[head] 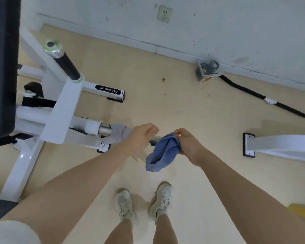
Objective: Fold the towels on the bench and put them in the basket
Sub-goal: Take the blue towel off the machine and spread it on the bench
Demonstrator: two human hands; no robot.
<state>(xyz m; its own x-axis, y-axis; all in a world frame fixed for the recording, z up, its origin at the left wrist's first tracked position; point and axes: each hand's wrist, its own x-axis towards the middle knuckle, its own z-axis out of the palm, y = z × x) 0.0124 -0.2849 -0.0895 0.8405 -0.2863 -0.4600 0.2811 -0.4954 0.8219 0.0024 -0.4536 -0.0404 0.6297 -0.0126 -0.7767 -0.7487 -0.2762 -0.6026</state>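
A blue towel (161,154) hangs bunched from my right hand (187,146), whose fingers pinch its upper edge. My left hand (141,137) hovers just left of it with fingers loosely curled and nothing in them. A pale grey towel (119,132) is draped over the chrome bar (105,129) of the white bench frame, partly hidden behind my left wrist. The black bench pad (3,67) fills the left edge of the head view. No basket is in view.
The white bench frame (63,110) with a black-gripped post (65,64) stands at the left. Another white frame foot (278,145) lies at the right. A small box of cables (208,70) and a black cable (253,94) run along the wall. My feet stand on beige floor below.
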